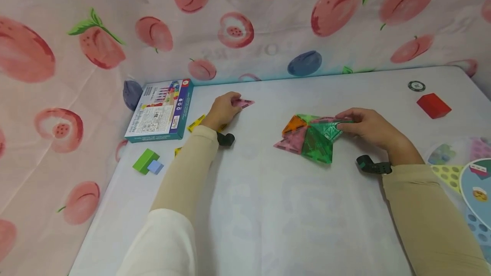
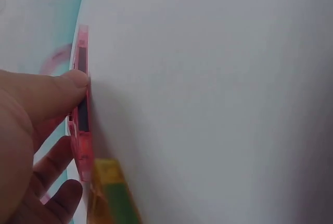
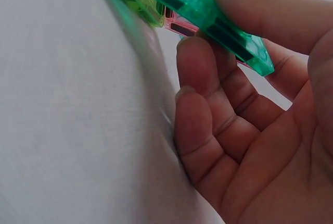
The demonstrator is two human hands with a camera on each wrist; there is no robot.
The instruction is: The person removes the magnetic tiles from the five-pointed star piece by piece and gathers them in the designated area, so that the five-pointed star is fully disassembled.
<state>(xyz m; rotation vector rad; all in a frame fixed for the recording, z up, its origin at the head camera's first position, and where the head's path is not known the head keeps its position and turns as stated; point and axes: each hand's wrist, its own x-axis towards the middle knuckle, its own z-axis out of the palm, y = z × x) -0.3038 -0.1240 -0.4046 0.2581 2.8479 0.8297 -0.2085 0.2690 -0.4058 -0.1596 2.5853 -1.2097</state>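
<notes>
The right hand [image 1: 368, 130] pinches a green tile [image 1: 332, 129] at the edge of a tile structure, thumb on one face; the left hand [image 1: 222, 110] pinches a pink tile [image 1: 243, 103], well apart to the left. Behind and at left hangs a fruit-printed cloth [image 1: 276, 20], bearing faint letters (they look reversed, and I cannot read them surely). Below is the white counter [image 1: 268, 216]. A round printed piece [image 1: 472, 186] is cut off at the right edge. The box [image 1: 159, 112] lies at far left; its small text is not readable. The tile structure [image 1: 316, 145], green, pink and orange, sits mid-counter. Yellow pieces [image 1: 196, 123] are partly hidden behind the left arm. A red block [image 1: 433, 105] lies at right; a green block [image 1: 145, 162] touches a smaller blue block [image 1: 155, 167] at left. Smallest is a round chip [image 1: 416, 86], its mark unclear.
</notes>
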